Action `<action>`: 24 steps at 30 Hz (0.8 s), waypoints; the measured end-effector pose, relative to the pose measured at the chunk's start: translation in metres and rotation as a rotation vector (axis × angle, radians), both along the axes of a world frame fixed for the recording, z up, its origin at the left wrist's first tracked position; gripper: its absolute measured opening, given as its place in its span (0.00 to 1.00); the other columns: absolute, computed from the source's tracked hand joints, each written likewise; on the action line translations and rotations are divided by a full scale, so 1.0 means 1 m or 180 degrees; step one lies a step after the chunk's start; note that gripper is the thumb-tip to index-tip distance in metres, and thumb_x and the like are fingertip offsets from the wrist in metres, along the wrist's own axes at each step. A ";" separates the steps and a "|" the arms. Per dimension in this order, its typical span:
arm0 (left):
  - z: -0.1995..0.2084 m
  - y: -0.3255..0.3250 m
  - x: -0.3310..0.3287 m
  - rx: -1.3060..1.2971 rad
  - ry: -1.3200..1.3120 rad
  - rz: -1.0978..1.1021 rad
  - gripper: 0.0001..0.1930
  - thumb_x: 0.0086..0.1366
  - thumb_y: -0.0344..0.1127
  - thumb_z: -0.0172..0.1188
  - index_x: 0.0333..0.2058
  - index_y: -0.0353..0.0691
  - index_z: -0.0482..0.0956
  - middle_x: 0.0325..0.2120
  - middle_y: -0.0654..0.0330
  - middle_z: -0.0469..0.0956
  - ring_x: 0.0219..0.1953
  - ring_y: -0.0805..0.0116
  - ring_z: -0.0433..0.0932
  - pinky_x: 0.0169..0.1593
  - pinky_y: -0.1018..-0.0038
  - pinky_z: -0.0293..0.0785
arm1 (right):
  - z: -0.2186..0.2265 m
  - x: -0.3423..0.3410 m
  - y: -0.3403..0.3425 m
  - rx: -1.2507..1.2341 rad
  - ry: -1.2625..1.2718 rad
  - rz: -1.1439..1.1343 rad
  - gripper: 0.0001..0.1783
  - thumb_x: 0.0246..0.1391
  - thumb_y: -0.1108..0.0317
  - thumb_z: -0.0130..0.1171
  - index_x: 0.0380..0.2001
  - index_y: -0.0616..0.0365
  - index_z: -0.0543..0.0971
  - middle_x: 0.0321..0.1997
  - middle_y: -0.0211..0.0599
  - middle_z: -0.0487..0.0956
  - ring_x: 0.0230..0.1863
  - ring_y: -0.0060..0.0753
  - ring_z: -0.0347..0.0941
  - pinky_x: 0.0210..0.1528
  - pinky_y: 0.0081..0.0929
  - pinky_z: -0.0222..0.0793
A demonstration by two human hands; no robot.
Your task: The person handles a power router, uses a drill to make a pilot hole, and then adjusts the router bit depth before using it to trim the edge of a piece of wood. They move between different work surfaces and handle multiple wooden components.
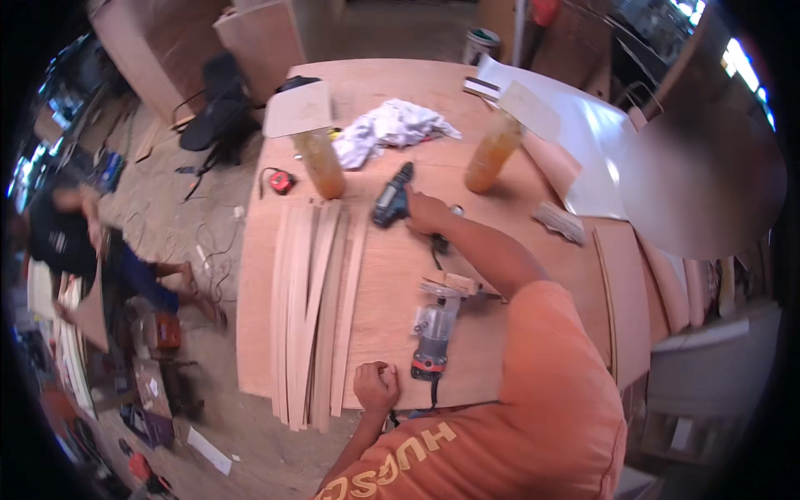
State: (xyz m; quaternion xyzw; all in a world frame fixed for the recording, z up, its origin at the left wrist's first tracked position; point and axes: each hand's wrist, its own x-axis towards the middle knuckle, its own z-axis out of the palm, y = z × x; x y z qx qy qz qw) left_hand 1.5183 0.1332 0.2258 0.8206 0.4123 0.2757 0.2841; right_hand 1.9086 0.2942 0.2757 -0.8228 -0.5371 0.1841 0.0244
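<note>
Your bench (pixel 387 279) is wood, smooth and matt. The long strips (pixel 287 317) on it are bare, unvarnished-looking wood, while the chunky block (pixel 560 223) looks rough and ragged. Your drill (pixel 390 202) has a dull plastic-looking casing; the router (pixel 432 346) turns clear and shiny toward its base. That white sheet (pixel 598 162) is smooth and very glossy (it throws the light straight back at you). Both jars (pixel 323 173) are transparent, though you can't tell glass from plastic. The rag (pixel 385 132) is crumpled cloth, and your shirt (pixel 550 358) is matt fabric.
</note>
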 end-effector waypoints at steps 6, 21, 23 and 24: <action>-0.006 -0.004 -0.004 0.0059 0.0095 -0.0113 0.11 0.53 0.39 0.65 0.27 0.39 0.75 0.25 0.54 0.73 0.31 0.52 0.72 0.35 0.59 0.67 | 0.000 0.025 0.059 0.1261 -0.0033 -0.1139 0.29 0.54 0.63 0.56 0.56 0.65 0.65 0.47 0.56 0.78 0.48 0.52 0.78 0.48 0.45 0.74; 0.002 -0.018 -0.013 -0.0218 -0.0284 -0.0235 0.16 0.62 0.46 0.59 0.32 0.36 0.76 0.28 0.52 0.76 0.32 0.52 0.75 0.39 0.60 0.70 | 0.133 -0.253 -0.307 0.2166 0.3046 -0.0116 0.13 0.60 0.64 0.58 0.43 0.62 0.80 0.33 0.35 0.82 0.32 0.23 0.78 0.36 0.24 0.73; -0.005 -0.021 -0.011 -0.0110 -0.0383 -0.0244 0.17 0.66 0.46 0.56 0.34 0.35 0.76 0.29 0.51 0.77 0.33 0.53 0.76 0.40 0.62 0.70 | 0.081 -0.307 -0.383 0.1663 0.3746 -0.0752 0.15 0.62 0.62 0.58 0.46 0.63 0.79 0.37 0.34 0.83 0.33 0.20 0.77 0.39 0.21 0.73; -0.015 -0.020 -0.013 0.0010 -0.0441 -0.0219 0.17 0.68 0.46 0.54 0.35 0.35 0.76 0.28 0.50 0.76 0.33 0.55 0.76 0.40 0.63 0.71 | 0.062 -0.332 -0.418 0.1056 0.3479 -0.0907 0.19 0.63 0.57 0.57 0.48 0.60 0.79 0.40 0.38 0.83 0.37 0.26 0.78 0.42 0.27 0.74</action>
